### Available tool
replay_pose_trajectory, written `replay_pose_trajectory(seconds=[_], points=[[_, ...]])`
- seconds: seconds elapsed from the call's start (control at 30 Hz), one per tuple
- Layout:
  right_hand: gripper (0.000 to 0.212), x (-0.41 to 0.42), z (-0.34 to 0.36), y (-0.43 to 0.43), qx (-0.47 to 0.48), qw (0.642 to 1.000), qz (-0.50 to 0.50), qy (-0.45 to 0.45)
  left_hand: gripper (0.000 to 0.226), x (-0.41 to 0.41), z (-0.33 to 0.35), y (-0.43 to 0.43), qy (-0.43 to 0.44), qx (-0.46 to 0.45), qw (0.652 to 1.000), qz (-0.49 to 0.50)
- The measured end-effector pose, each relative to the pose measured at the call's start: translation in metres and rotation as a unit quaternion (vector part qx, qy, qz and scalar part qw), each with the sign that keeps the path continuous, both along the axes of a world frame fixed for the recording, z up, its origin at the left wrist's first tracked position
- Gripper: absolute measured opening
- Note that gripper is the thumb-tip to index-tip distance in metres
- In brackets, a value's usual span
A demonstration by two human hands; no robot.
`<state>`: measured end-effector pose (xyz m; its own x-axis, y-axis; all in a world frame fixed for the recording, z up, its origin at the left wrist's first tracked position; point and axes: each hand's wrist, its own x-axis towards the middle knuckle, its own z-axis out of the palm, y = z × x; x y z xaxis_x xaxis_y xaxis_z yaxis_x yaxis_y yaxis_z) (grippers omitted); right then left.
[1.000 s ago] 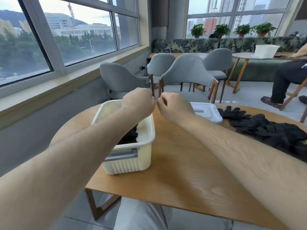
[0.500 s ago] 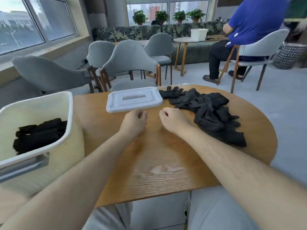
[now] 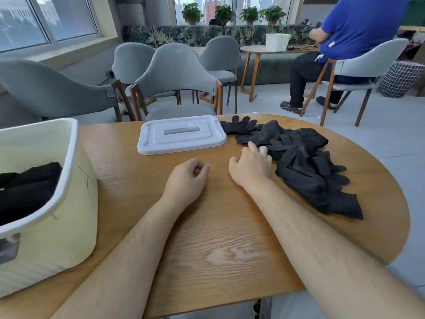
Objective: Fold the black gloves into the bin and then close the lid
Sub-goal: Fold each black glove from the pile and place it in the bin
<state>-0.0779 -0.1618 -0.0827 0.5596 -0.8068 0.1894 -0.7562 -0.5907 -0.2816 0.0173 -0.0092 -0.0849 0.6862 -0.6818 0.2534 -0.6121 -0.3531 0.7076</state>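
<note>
Right hand (image 3: 250, 168) fingers apart, tips touching black glove pile (image 3: 303, 162) at 2 o'clock. Left hand (image 3: 187, 178) loosely curled, empty. Bin (image 3: 69, 180) at 9 o'clock, lid (image 3: 181, 135) off at 12. Risk: gloves look tangled, so one pinch may drag several and strays may slide off table (image 3: 218, 238) edge.

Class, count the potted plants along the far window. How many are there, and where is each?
4, in a row above the patterned sofa: leftmost plant, second plant, third plant, rightmost plant. Others may be hidden behind the person in blue.
</note>
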Motion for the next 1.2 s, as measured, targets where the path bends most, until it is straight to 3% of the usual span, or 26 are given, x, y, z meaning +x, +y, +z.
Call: replay_pose_trajectory(seconds=[0.13, 0.3, 0.4, 0.53, 0.57, 0.63, 0.7, 0.77, 0.87, 0.9, 0.97, 1.03, 1.1, 1.2], points=[[0.037, -0.001, -0.002, -0.004, -0.021, 1.0, 0.005, -0.023, 0.025, 0.001, 0.0, 0.001, 0.01, -0.001, 1.0, -0.004], [0.04, -0.005, 0.0, -0.004, 0.014, 0.973, 0.114, -0.2, 0.022, 0.001, -0.001, 0.0, 0.025, -0.021, 0.999, -0.001], [0.036, -0.008, 0.007, 0.012, 0.004, 0.945, 0.197, -0.259, 0.008, 0.003, -0.001, 0.0, 0.054, -0.027, 0.998, -0.013], [0.038, -0.014, 0.016, 0.044, 0.093, 0.88, 0.341, -0.318, 0.076, 0.003, 0.0, 0.004, 0.124, -0.083, 0.988, -0.043], [0.039, -0.013, 0.017, 0.05, 0.116, 0.864, 0.365, -0.327, 0.076, 0.003, 0.001, 0.004, 0.135, -0.101, 0.984, -0.052], [0.039, -0.012, 0.019, 0.056, 0.136, 0.844, 0.384, -0.349, 0.05, 0.004, 0.0, 0.003, 0.108, -0.099, 0.988, -0.049], [0.035, -0.011, 0.02, 0.053, 0.085, 0.849, 0.357, -0.38, 0.019, 0.005, 0.002, 0.002, 0.067, -0.09, 0.993, -0.017], [0.031, -0.011, 0.018, 0.043, 0.015, 0.883, 0.276, -0.379, 0.016, 0.005, 0.002, 0.002, 0.078, -0.099, 0.992, 0.015], [0.047, -0.012, 0.016, 0.02, 0.068, 0.967, 0.118, -0.217, 0.021, 0.006, 0.003, 0.005, 0.107, -0.109, 0.987, 0.043], [0.055, -0.013, 0.015, 0.014, 0.103, 0.979, 0.095, -0.147, 0.023, 0.006, 0.004, 0.006, 0.124, -0.123, 0.983, 0.05], [0.064, -0.016, 0.014, 0.007, 0.122, 0.986, 0.108, -0.044, 0.022, 0.005, 0.007, 0.008, 0.135, -0.146, 0.977, 0.075], [0.057, -0.017, 0.013, 0.009, 0.111, 0.983, 0.146, -0.014, 0.018, 0.006, 0.01, 0.01, 0.126, -0.151, 0.975, 0.101], [0.044, -0.016, 0.013, 0.015, 0.115, 0.977, 0.18, -0.02, 0.025, 0.008, 0.01, 0.014, 0.103, -0.123, 0.98, 0.119], [0.058, -0.014, 0.012, 0.021, 0.172, 0.959, 0.201, -0.102, 0.034, 0.011, 0.0, 0.015, -0.018, -0.014, 0.985, 0.168]])
